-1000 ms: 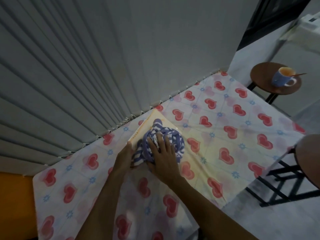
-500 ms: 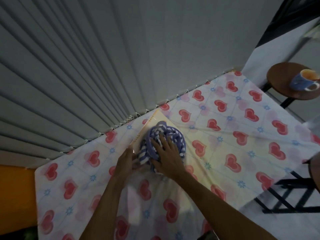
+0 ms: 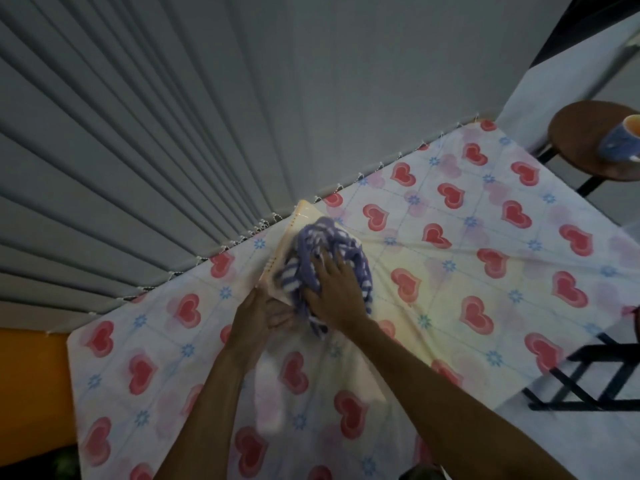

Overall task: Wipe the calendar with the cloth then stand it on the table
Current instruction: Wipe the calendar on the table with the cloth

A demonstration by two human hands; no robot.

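Calendar position: calendar [image 3: 290, 237] lay flat on the table [image 3: 450, 258], near the far edge by the grey wall [image 3: 242, 98], its bound edge with small holes facing left.
Calendar long axis: it ran from the near-left corner at my left hand up to the far corner by the wall.
Cloth: my purple-and-white striped cloth [image 3: 329, 258] sat bunched on top of the calendar, covering most of its face.
Right hand: my right hand [image 3: 334, 289] pressed down flat on the cloth, fingers spread, not closed around anything.
Left hand: my left hand [image 3: 258, 318] was at the calendar's near corner, just left of the cloth; fingers curled there, though I could not tell whether they pinched the corner or only pinned it.
Nearer hand for standing it: judged the left, already at the corner.
Head view, hidden: the calendar's right and near parts lay under cloth and hands; its print was unreadable; any stand or fold could not be seen.
Cut off: a blue mug [image 3: 621, 140] on a round stool [image 3: 588, 140] at far right.
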